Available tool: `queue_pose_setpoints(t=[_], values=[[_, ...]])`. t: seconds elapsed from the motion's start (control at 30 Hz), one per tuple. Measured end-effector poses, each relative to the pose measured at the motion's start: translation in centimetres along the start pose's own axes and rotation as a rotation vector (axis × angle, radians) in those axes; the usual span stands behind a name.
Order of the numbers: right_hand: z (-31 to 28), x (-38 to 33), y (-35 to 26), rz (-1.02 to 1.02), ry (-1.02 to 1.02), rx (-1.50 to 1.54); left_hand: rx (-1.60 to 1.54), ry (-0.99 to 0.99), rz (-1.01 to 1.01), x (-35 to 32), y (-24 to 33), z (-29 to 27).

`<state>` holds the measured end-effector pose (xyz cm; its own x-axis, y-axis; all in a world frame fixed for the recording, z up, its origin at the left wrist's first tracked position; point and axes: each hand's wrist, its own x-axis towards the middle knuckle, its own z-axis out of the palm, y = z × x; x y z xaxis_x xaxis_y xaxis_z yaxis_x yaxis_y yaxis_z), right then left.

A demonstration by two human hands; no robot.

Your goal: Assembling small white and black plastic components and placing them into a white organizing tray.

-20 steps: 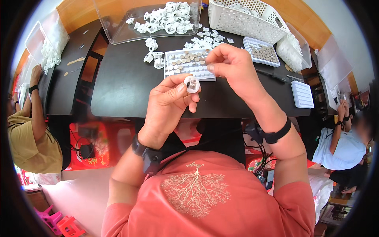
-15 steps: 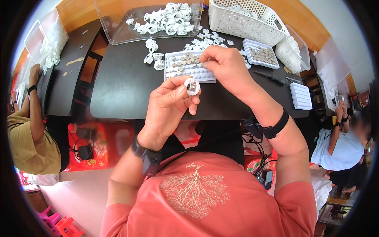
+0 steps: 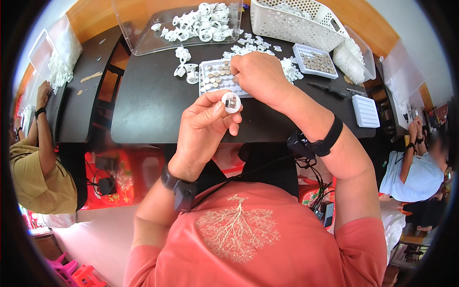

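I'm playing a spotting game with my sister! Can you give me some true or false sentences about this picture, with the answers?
1. The left hand holds a small round white part. True.
2. The white basket has holes in its side. True.
3. The right hand is inside the white basket. False: it is over the tray.
4. The discs are bright blue. False: they look grey-brown to pale.
5. The red shirt has a tree design. True.

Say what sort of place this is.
Likely a hand-assembly workshop: clear plastic bin of white ring-shaped plastic parts, white rectangular plastic tray of round tan discs, mustard-shirted person at another dark table.
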<state>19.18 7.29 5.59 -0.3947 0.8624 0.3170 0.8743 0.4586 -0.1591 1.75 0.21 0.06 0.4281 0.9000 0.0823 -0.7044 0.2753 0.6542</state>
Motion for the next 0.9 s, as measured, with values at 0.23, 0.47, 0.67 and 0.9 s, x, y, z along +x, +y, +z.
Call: queue_pose_setpoints(t=[0.23, 0.47, 0.67, 0.9], values=[[0.3, -0.8, 0.7, -0.052, 0.022, -0.033, -0.056, 0.0, 0.013, 0.1, -0.1, 0.0], [-1.1, -4.3, -1.6, -0.163, 0.368, 0.06, -0.058, 0.019, 0.014, 0.0, -0.2, 0.0], [0.5, -6.2, -2.9, -0.2, 0.55, 0.128, -0.046, 0.043, 0.014, 0.2, -0.1, 0.3], [1.4, -6.2, -2.7, -0.224, 0.647, 0.243, -0.059, 0.06, 0.02, 0.2, -0.1, 0.4]])
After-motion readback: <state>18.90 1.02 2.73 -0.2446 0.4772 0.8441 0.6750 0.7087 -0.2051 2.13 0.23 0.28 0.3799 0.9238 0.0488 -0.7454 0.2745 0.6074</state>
